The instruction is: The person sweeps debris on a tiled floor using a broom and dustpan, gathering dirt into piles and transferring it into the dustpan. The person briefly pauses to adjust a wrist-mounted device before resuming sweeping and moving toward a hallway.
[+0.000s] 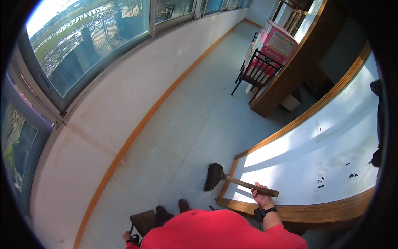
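My right hand [260, 193] grips the wooden handle of a broom [248, 185] near its top end. The broom's dark bristle head [214, 176] is low by the pale tiled floor, beside the wood-trimmed corner of the white partition. At the lower left, my left hand [126, 236] is closed on the thin dark handle of a dustpan [143, 222]. The brownish pan is close to my dark shoes. Both wrists wear black bands with small devices.
A white wall with an orange skirting strip [136, 135] and windows [90, 46] runs along the left. Further on, a black metal chair [261, 68] stands by pink boxes [278, 42] and a brown wooden cabinet end [273, 96]. The white panel [311, 155] with wooden trim flanks my right.
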Motion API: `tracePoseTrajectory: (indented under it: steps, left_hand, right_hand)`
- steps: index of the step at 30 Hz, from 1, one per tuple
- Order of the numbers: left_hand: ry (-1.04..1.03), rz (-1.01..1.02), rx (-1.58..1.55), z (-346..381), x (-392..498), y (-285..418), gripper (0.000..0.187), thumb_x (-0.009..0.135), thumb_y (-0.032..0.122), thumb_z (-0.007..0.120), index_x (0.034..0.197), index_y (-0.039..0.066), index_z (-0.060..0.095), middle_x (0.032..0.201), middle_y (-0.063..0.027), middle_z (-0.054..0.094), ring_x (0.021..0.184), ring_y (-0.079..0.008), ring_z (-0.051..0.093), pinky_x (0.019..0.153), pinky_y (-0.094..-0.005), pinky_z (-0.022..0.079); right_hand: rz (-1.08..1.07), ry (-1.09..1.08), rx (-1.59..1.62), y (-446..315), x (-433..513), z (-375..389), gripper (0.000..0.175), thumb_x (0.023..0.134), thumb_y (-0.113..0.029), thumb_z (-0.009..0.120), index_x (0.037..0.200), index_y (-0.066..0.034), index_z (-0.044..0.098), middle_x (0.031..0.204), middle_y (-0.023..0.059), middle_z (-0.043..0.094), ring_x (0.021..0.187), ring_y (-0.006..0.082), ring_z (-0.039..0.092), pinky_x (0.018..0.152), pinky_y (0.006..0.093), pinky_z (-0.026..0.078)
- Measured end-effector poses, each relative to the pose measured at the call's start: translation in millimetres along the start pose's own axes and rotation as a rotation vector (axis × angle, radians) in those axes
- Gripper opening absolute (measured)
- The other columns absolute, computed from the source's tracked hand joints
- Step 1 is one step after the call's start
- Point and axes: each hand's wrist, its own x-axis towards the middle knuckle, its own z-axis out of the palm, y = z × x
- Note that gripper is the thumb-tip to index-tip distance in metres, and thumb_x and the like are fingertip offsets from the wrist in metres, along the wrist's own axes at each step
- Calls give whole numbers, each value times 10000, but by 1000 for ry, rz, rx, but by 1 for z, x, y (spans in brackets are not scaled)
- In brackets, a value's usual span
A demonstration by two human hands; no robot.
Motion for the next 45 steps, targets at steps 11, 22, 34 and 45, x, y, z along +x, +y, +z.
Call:
tracePoseTrajectory:
  steps: [11,22,34,45]
  left_hand:
    - [-3,311,19,-88,127,-3,272,713,351,601,803,95,615,787,-147,632,770,-330,616,667,-450,478]
    - [-24,597,-23,-242,254,59,222,785,255,552,718,43,553,728,-115,610,636,-279,601,571,-389,496]
    - [20,1031,9,-223,257,115,139,724,257,590,721,123,556,707,-67,525,675,-247,569,554,-393,462]
    - [1,827,292,-238,242,173,238,762,391,541,746,166,619,770,-69,598,765,-288,600,621,-410,483]
  right_hand:
    - [-469,488,396,25,-15,-32,245,773,-153,518,981,-26,530,986,159,576,672,197,580,629,313,499]
    - [-803,737,-90,59,-2,78,377,760,-331,683,1003,-70,560,1054,62,501,1095,244,423,912,525,375]
    - [-718,727,5,23,-15,48,645,781,-539,618,1145,-30,465,1183,140,437,1102,288,425,922,484,405]
    - [-513,953,-25,33,51,0,614,742,-318,686,1222,-21,446,1203,159,444,1030,339,484,745,452,521]
